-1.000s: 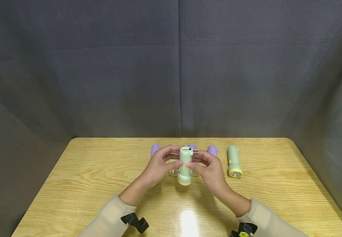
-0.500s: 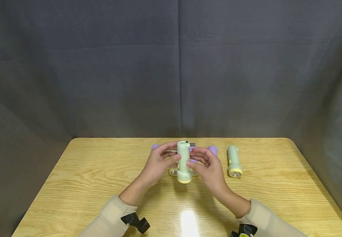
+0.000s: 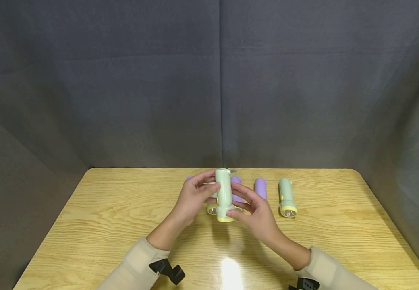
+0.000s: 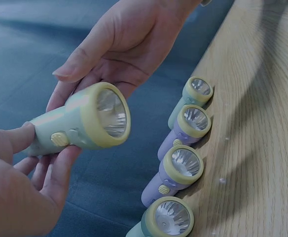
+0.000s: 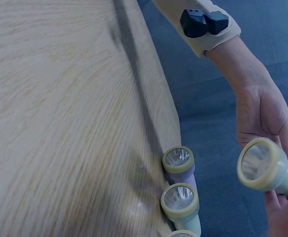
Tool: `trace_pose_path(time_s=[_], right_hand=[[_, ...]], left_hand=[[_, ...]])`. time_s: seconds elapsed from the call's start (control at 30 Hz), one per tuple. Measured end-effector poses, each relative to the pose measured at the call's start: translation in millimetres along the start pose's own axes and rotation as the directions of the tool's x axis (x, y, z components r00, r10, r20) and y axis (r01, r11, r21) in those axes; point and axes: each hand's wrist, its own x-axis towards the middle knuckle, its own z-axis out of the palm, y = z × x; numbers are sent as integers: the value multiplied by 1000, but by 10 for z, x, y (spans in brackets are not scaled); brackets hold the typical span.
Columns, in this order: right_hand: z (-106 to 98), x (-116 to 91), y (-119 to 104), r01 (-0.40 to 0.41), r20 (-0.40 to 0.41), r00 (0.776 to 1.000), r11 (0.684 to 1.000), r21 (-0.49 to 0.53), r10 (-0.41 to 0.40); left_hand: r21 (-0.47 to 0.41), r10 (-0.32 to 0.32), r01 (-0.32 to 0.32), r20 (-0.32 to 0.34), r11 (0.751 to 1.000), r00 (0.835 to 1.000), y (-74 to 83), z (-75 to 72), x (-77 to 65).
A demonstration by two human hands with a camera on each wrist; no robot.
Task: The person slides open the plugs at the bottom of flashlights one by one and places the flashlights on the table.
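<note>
Pale-green cylindrical plastic flashlight (image 3: 225, 196) with yellow rim (image 4: 92, 116) is held over the wood-grain table (image 3: 104, 225) by the left hand (image 3: 189, 200), grip wrapped round the barrel (image 4: 46, 129), right hand (image 3: 261, 215) relaxed alongside; probably light, stiff, slightly slick, best taken by barrel, lens (image 4: 112, 113) spared.

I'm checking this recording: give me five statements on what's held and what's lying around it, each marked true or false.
1. The left hand holds a green flashlight. True.
2. The held flashlight is lying flat. False: it is held up off the table.
3. In the head view, the rightmost flashlight is green. True.
4. Its nearest neighbour lying down is a purple flashlight. True.
5. In the head view, the held flashlight's lamp end is uppermost. False: its yellow rim is at the bottom.
</note>
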Motion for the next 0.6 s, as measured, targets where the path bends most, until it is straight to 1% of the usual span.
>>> trace_pose_path(time_s=[0.17, 0.3, 0.43, 0.6], right_hand=[[7, -44, 18, 4, 58, 998, 999, -52, -1], [26, -78, 20, 25, 83, 996, 994, -102, -16], [48, -111, 16, 29, 86, 996, 989, -148, -17], [69, -126, 16, 10, 72, 997, 986, -166, 2]], left_hand=[[-19, -34, 33, -36, 999, 999, 17, 0, -9], [-22, -37, 36, -42, 999, 998, 22, 1, -11], [-23, -36, 35, -48, 999, 998, 16, 5, -10], [-27, -41, 39, -52, 999, 998, 0, 6, -19]])
